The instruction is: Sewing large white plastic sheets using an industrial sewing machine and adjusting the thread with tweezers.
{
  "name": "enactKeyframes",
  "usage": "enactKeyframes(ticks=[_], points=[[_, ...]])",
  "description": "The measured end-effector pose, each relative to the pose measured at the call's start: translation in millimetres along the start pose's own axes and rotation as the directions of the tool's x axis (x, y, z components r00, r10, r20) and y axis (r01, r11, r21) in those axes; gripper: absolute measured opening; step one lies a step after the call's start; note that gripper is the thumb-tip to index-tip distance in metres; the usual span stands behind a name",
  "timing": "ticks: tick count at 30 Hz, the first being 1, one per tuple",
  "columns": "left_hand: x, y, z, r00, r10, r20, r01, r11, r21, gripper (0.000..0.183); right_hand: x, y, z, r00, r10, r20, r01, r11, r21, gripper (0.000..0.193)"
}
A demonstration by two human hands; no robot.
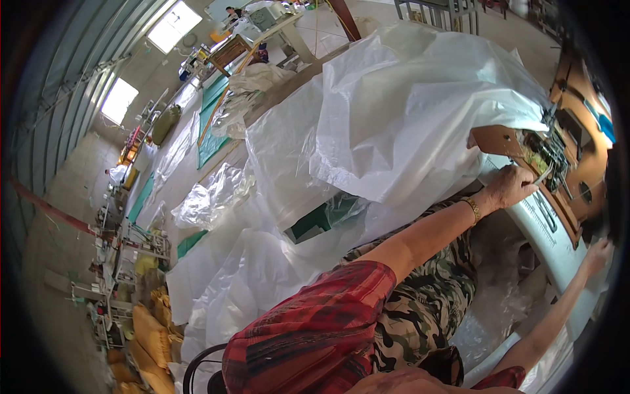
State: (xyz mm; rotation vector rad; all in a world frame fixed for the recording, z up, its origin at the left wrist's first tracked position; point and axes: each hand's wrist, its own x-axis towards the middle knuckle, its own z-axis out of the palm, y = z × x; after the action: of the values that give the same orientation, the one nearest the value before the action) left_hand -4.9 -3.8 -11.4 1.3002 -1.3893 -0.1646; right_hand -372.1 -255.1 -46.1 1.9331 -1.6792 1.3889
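Observation:
My left hand (510,186), with a gold-coloured bracelet (472,209) at its wrist, is beside the needle end of a brown industrial sewing machine (558,197). Its fingers are pinched together at the machine's metal parts; a thin pale thing shows at the fingertips, too small to name. A large translucent white plastic sheet (420,111) is draped up to the machine's far side. Towards the right edge of the view, my right hand (596,256) is curled near the machine's body, and what its fingers hold is not clear. A dark looped tool (546,213) lies on the pale machine table (525,226).
More crumpled clear plastic (213,197) and white sheeting spread leftward over a long table with green patches (213,108). Yellow-orange sacks (149,331) stand at lower left. A metal stand (440,13) is at the far side. My camouflage-covered legs are below the machine table.

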Motion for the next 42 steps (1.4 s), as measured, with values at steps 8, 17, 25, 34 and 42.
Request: enactKeyframes(ticks=[8, 17, 25, 34, 42], points=[[-1.7, 0.1, -10.5, 1.0, -0.011, 0.027, 0.011, 1.0, 0.009, 0.03, -50.4, -56.5, -44.6, 0.841, 0.457, 0.29, -0.513, 0.844, 0.159, 0.057], [-5.8, -2.0, -8.9, 0.999, -0.01, 0.04, 0.015, 0.99, -0.138, 0.029, -47.5, -50.3, -35.2, 0.932, 0.312, 0.182, -0.315, 0.949, -0.015, 0.06], [-97.4, 62.7, -88.7, 0.96, 0.201, 0.196, -0.136, 0.943, -0.303, 0.024, -39.4, -37.4, -26.0, 0.965, 0.068, 0.254, -0.065, 0.998, -0.02, 0.052], [-214.1, 63.3, -177.4, 0.921, -0.199, 0.335, 0.299, 0.912, -0.281, 0.025, -21.9, -18.0, -14.1, 0.964, 0.077, 0.254, -0.032, 0.984, -0.175, 0.057], [-261.4, 36.4, -179.5, 0.844, -0.4, 0.358, 0.529, 0.735, -0.424, 0.033, -47.2, -121.2, -75.6, 0.942, -0.098, 0.32, 0.128, 0.989, -0.074, 0.041]])
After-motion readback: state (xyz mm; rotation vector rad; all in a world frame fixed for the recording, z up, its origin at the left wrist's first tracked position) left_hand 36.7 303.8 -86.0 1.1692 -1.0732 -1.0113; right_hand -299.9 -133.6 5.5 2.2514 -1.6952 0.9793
